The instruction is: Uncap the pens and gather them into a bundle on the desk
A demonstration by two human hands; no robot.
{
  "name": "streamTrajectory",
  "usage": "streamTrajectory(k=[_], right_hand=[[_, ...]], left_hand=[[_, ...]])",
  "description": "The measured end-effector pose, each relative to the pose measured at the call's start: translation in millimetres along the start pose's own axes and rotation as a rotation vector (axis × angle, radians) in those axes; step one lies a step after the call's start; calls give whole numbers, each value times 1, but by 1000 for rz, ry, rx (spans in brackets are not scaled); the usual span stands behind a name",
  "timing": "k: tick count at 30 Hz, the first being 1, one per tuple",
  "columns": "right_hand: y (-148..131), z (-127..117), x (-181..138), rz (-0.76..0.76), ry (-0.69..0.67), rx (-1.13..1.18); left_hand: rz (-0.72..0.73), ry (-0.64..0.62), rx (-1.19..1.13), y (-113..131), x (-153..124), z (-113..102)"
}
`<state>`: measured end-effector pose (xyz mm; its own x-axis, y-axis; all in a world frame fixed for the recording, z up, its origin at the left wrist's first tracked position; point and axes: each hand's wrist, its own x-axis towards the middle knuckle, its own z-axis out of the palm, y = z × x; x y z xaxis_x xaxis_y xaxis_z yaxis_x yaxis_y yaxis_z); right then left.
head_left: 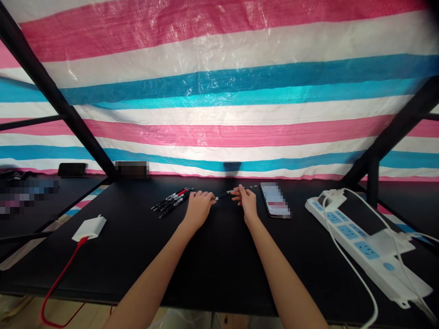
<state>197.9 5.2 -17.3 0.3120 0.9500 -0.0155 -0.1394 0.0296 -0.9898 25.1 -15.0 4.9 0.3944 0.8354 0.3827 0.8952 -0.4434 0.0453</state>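
A slim black pen spans the gap between my two hands, low over the black table. My left hand has its fingers curled round the left end, where a small pale tip shows. At the other side my right hand pinches it between thumb and fingers. A thin pale-and-dark piece sticks out past the right fingers; whether it belongs to the same pen I cannot tell. Just left of my left hand lies a loose bunch of several pens, mostly black, one with red.
Right of my right hand lies a phone with its screen lit. A white power strip with plugs and cables fills the right side. A white charger with a red cable is at left. Black frame bars slant up both sides.
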Motion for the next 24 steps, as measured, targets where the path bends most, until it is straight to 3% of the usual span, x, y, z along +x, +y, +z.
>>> streamTrajectory(k=[9, 18, 24], right_hand=[[-2, 9, -7, 108, -159, 94], [-4, 1, -5, 44, -58, 129], [6, 8, -4, 81, -146, 1]], left_hand=[[28, 9, -7, -1, 0, -2], [1, -1, -28, -6, 1, -5], [9, -21, -41, -7, 1, -5]])
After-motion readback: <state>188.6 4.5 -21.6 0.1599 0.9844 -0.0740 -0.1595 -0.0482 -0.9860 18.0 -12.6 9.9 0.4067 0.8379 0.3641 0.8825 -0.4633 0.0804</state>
